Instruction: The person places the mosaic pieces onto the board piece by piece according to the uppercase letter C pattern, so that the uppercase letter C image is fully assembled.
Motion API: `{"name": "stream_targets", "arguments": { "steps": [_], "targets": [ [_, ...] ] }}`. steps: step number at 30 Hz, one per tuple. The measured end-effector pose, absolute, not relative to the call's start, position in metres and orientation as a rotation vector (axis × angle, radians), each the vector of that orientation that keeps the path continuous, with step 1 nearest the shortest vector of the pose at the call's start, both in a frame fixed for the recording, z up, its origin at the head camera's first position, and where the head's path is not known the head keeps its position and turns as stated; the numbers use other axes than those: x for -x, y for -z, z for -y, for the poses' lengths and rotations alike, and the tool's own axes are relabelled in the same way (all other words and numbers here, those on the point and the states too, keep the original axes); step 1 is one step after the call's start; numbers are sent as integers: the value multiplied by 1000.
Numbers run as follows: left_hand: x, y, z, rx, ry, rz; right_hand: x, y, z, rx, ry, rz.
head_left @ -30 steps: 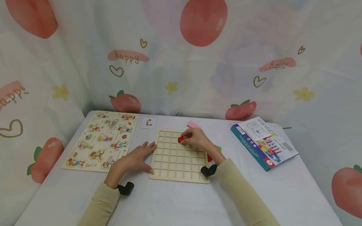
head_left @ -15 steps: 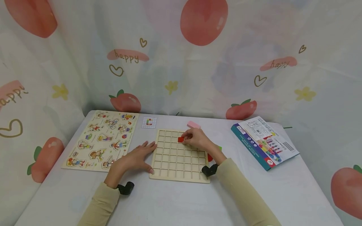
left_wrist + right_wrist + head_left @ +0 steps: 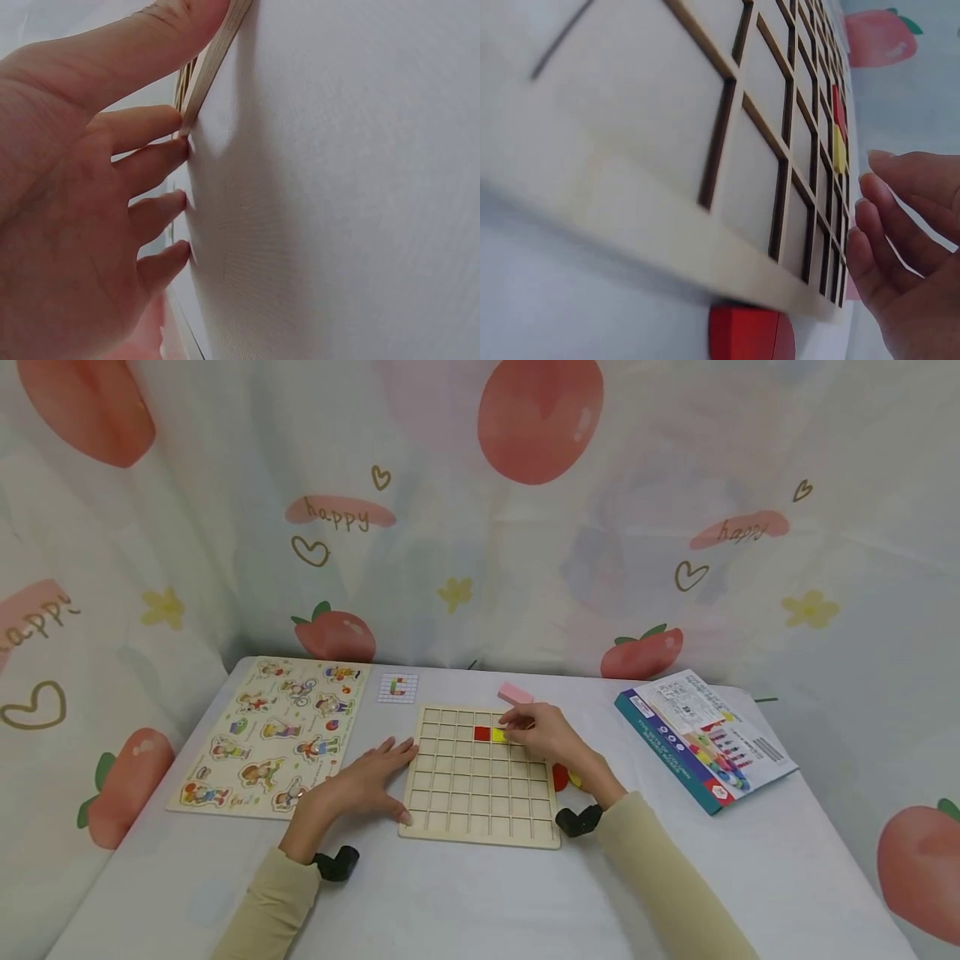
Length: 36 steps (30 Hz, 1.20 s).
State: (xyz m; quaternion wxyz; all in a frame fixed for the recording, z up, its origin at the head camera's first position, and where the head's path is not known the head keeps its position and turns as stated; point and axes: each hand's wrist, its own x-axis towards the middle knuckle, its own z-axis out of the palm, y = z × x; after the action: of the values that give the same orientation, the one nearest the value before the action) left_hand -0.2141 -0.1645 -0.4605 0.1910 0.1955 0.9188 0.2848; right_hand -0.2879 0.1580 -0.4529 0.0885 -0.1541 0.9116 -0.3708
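A wooden grid board (image 3: 480,841) lies in the middle of the table. In one of its upper rows sit a red square tile (image 3: 482,734) and, just right of it, a yellow square tile (image 3: 498,736). My right hand (image 3: 551,737) is over the board's upper right, fingertips close beside the yellow tile; the right wrist view shows a small gap between the fingers and that tile. My left hand (image 3: 367,787) spreads along the board's left side, its thumb at the lower left corner and fingertips by the edge, as the left wrist view (image 3: 184,124) also shows.
A small pattern card (image 3: 397,688) lies behind the board, and a pink block (image 3: 516,693) stands further right. Red pieces (image 3: 560,777) lie by the right edge, partly hidden by my forearm. A picture puzzle board (image 3: 270,735) is at left, a boxed set (image 3: 705,739) at right.
My right hand has let go of the red tile, which stays in its cell, and shifted slightly right. A yellow tile now shows beside the red one. My left hand has stayed put.
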Motion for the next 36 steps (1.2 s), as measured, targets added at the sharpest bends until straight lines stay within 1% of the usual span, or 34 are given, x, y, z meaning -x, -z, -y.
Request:
{"name": "stream_targets", "arguments": {
  "steps": [5, 12, 23, 36],
  "targets": [
    [214, 460, 164, -549, -795, -2583, 281, 449, -170, 419, 1083, -2726],
    [213, 459, 163, -561, -792, -2581, 269, 446, -192, 471, 1036, -2748],
    [215, 461, 163, -545, -775, -2584, 258, 448, -229, 383, 1002, -2767],
    [214, 459, 162, -552, -781, -2574, 247, 453, -250, 377, 943, -2725]
  ]
}}
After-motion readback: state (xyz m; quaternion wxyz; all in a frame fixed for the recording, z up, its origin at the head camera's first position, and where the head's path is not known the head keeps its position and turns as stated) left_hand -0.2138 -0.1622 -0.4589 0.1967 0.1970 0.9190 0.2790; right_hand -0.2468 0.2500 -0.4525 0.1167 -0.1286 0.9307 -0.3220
